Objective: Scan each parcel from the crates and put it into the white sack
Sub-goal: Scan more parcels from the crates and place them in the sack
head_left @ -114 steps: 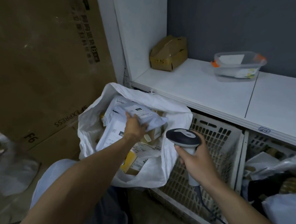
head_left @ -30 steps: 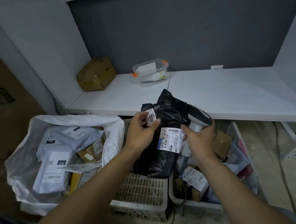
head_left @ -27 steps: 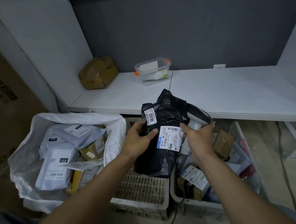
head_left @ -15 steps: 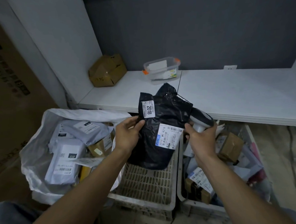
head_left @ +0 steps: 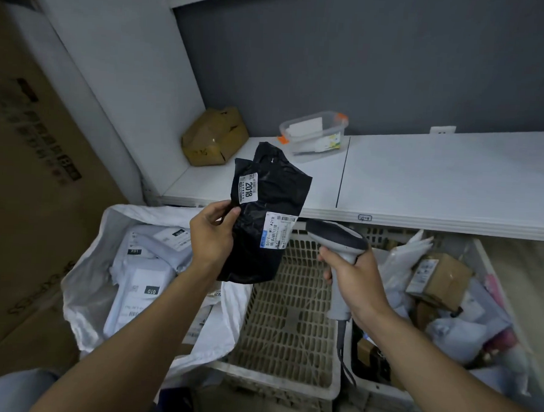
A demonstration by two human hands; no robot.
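Left hand [head_left: 212,234] pinches the black parcel [head_left: 265,218]; right hand [head_left: 356,278], at its 4 o'clock, grips the barcode scanner [head_left: 338,240].

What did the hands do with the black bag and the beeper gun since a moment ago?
The right hand came off the black parcel and drew the scanner out from behind it, so the scanner now sits to the parcel's right. The left hand alone holds the parcel, near the white sack rim. Unchanged: the left hand's grip on the parcel, the right hand's grip on the scanner, and the parcels in the sack.
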